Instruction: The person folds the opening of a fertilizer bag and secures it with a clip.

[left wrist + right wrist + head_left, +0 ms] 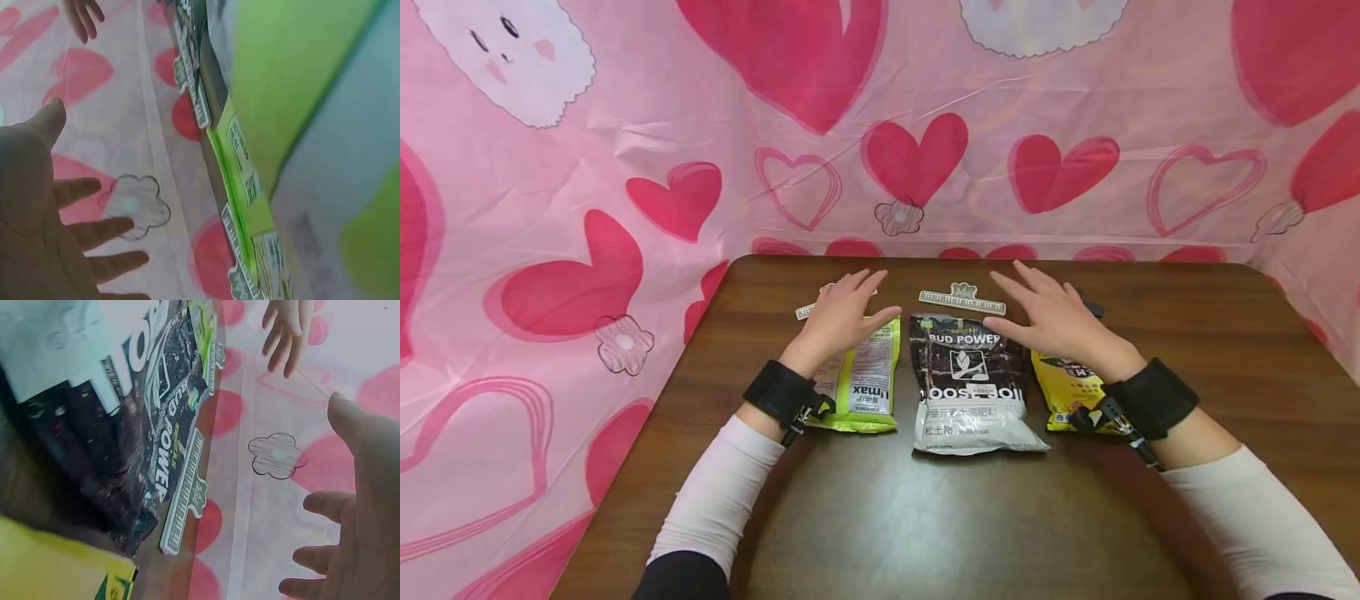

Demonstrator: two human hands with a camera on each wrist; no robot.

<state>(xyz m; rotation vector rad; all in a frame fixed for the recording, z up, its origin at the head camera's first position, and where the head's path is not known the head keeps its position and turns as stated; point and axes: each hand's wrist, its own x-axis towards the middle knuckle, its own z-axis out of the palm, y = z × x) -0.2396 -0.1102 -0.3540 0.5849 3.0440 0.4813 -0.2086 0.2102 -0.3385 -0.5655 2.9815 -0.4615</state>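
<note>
My left hand (838,321) hovers over the upper left of a lime-green bag (874,375), fingers spread and holding nothing. To the right, my right hand (1060,325) is held out with straight fingers above the gap between a black-and-white fertilizer bag (967,417) and a yellow bag (1063,387). Both palms appear empty in the wrist views. Behind the middle bag lies a pale ridged sealing clip (962,300). A similar clip (806,312) sits behind the green bag, partly hidden by my left hand. Beyond my right hand, a dark object (1093,308) is mostly covered.
The three bags lie in a row on a brown wooden table (910,525). A pink cloth (820,200) with red hearts hangs behind the table and along its left side. Each wrist wears a black strap (778,394) with a small camera.
</note>
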